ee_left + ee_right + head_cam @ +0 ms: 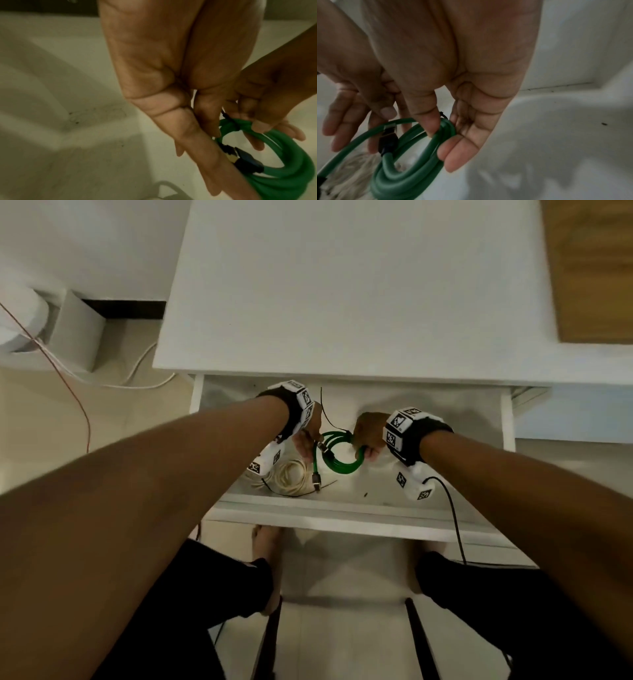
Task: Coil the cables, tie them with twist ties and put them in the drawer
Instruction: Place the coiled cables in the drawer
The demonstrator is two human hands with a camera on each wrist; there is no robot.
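Note:
A green cable [342, 463] [291, 169] [412, 180], coiled into a few loops, hangs just above the floor of the open white drawer [342, 515]. My right hand [368, 433] [443, 142] pinches the coil's top between thumb and fingers, where a thin black twist tie [323, 409] [225, 115] [443, 115] wraps it and sticks up. My left hand [305, 440] [171, 94] is beside the coil with straight fingers touching its left side. A dark plug [317, 479] [245, 161] [388, 140] dangles from the coil. A coiled white cable [291, 474] [351, 169] lies in the drawer's left front.
The white table top [342, 285] overhangs the drawer's back, with a wooden board [596, 268] on its right. A black cord [455, 525] runs from my right wrist over the drawer front. My legs and feet are below; a white box [75, 333] and a red wire [72, 392] are on the floor at left.

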